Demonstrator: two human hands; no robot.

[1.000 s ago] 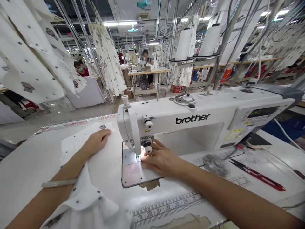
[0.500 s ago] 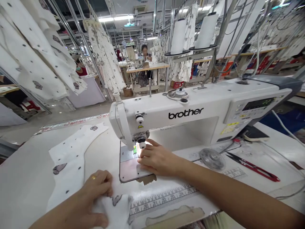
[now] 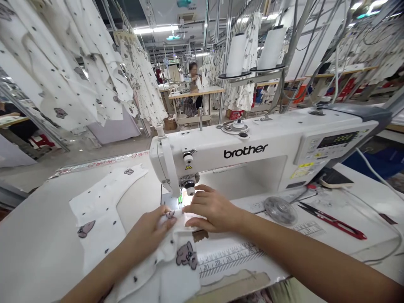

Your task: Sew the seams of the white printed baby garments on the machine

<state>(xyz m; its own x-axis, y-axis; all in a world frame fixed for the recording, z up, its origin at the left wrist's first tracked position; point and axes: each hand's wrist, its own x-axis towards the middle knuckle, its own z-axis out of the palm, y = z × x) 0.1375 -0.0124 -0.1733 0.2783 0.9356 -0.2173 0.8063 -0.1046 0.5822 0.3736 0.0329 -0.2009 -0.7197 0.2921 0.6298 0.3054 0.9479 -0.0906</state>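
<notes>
Left hand (image 3: 153, 227): grip pinching the top edge of bear-print white fabric (image 3: 186, 255), just on the near side of the presser foot (image 3: 180, 200); cloth trails wearer-ward over bench (image 3: 41, 240). Right hand (image 3: 213, 210) nearer the foot, fingers at that edge; cannot tell if closed.

White fabric (image 3: 166, 259) — dotted, animal-printed, rumpled — lies before the sewing machine (image 3: 211, 153).

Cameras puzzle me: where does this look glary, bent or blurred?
Head view: glare beside the bare right hand, under the white, boxy sewing machine; same view: the smooth white tabletop seems bowed at left; same view: a distant person looks smudged.
</notes>
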